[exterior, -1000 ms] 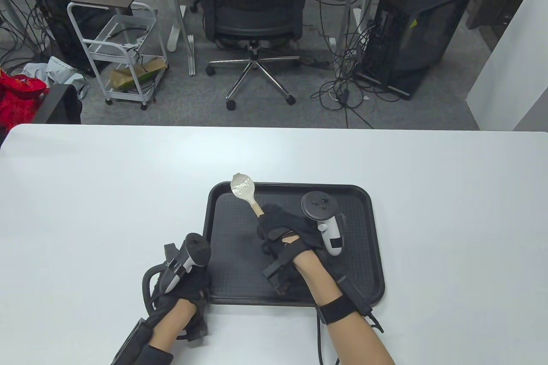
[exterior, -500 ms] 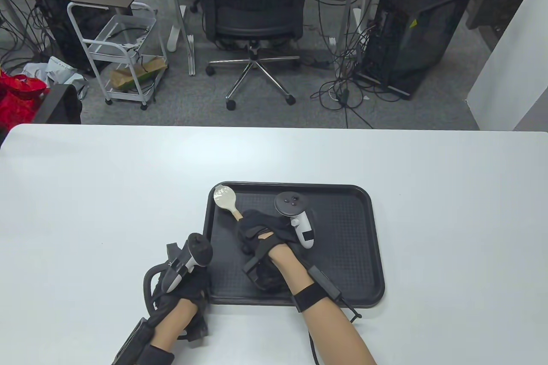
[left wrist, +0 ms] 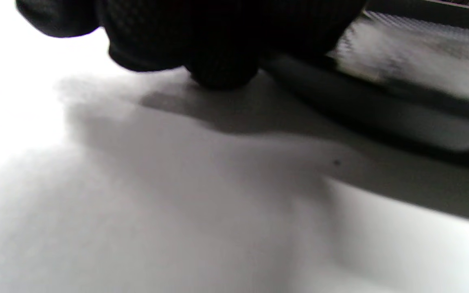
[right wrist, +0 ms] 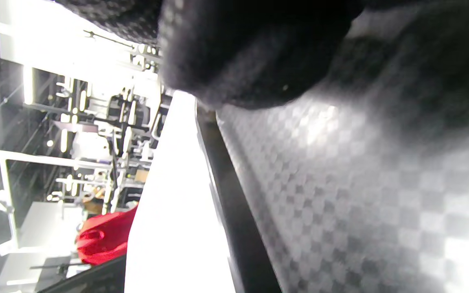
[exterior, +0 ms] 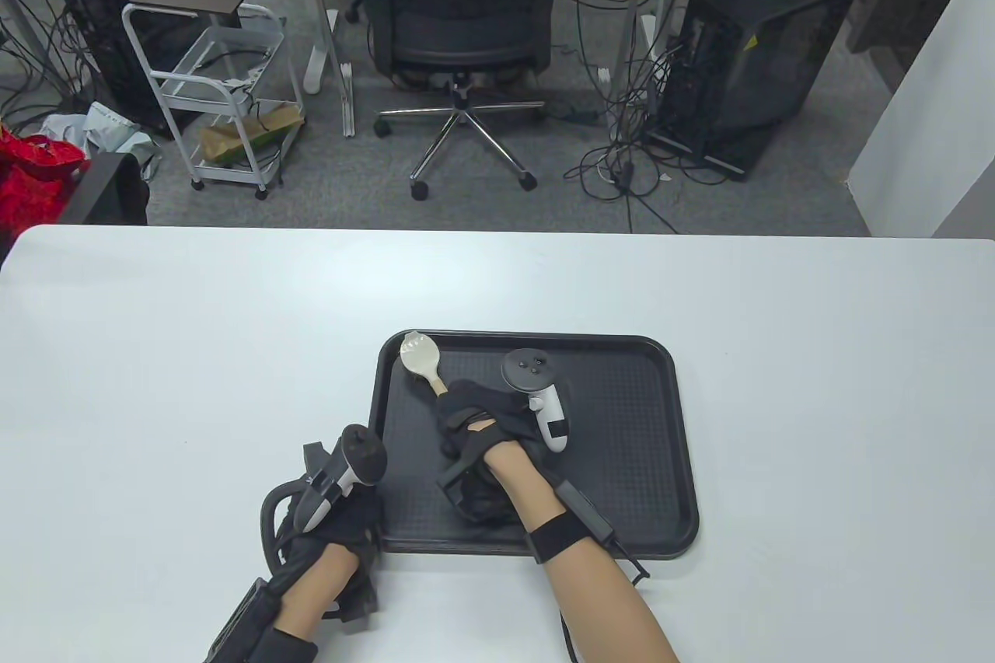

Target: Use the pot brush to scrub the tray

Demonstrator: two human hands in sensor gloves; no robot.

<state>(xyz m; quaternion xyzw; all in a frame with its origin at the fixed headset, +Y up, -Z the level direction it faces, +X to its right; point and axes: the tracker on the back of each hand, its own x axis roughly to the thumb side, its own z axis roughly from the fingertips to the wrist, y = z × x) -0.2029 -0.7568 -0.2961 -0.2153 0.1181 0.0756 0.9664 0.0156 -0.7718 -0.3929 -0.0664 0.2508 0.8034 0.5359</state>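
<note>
The black rectangular plastic tray [exterior: 622, 430] lies on the white table [exterior: 155, 352]. The right hand [exterior: 482, 418] grips the wooden-handled pot brush [exterior: 422, 361] — its pale head at the tray's far-left corner. The left hand [exterior: 334, 515] presses the tray's near-left edge — its grasp cannot be told.

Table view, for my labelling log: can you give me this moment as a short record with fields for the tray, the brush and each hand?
tray: black tray flat on white table, textured floor
brush: pot brush, pale head at the tray's far-left corner, wooden handle running into the grip
right hand: right hand over the tray, grips the brush handle
left hand: left hand at the tray's near-left edge; contact unclear
beyond table: office chair
</note>
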